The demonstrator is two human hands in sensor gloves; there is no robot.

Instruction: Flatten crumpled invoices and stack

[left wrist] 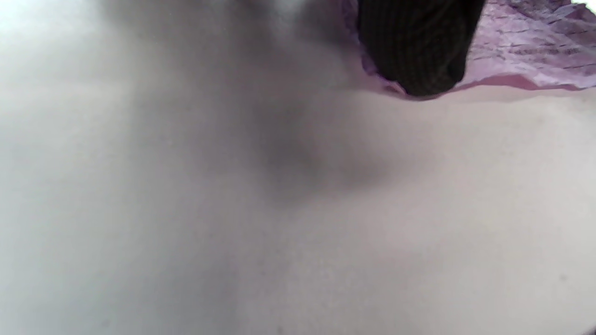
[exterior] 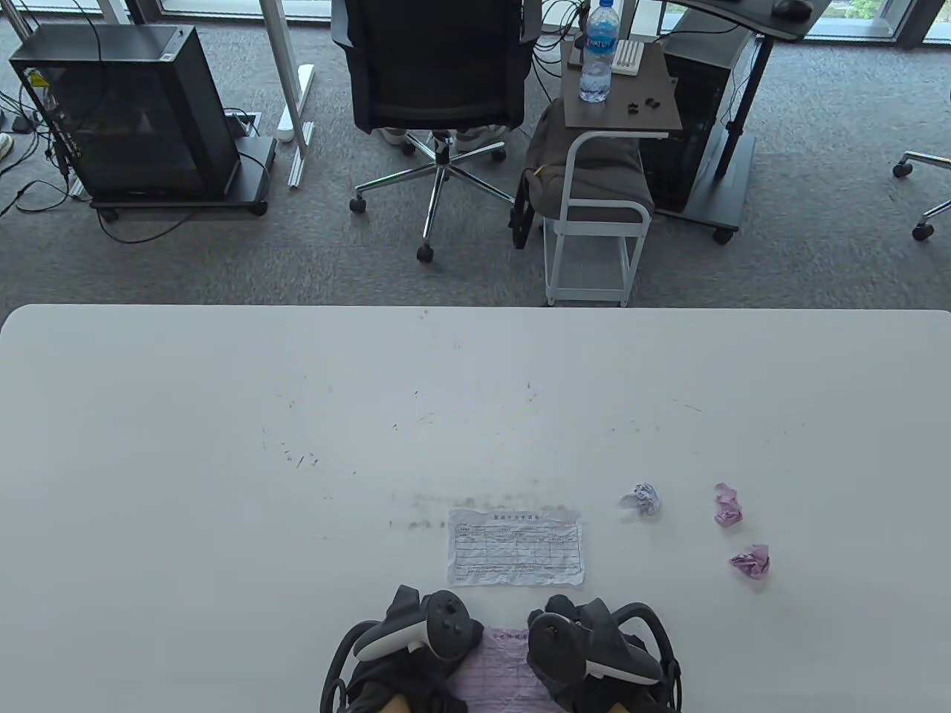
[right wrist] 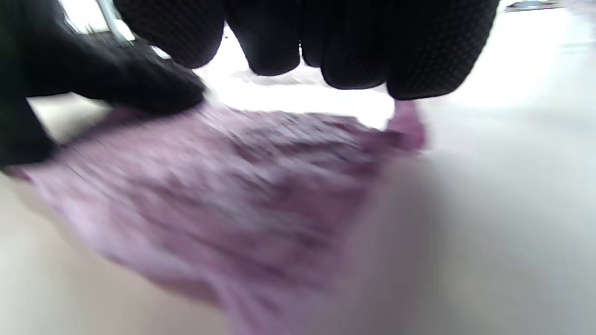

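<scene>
Both hands, left hand and right hand, seem to press the wrinkled pink paper invoice against the white tabletop's near edge; dragging unevenly could tear it.

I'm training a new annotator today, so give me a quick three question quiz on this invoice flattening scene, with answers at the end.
1. True or false: a white flattened invoice lies on the table beyond the hands.
2. How many crumpled balls lie to the right of it? A) one B) three C) five
3. What colour is the sheet between the left hand and right hand?

Key: 1 true. 2 B: one whitish ball, two pink balls. 3 pink.
</scene>
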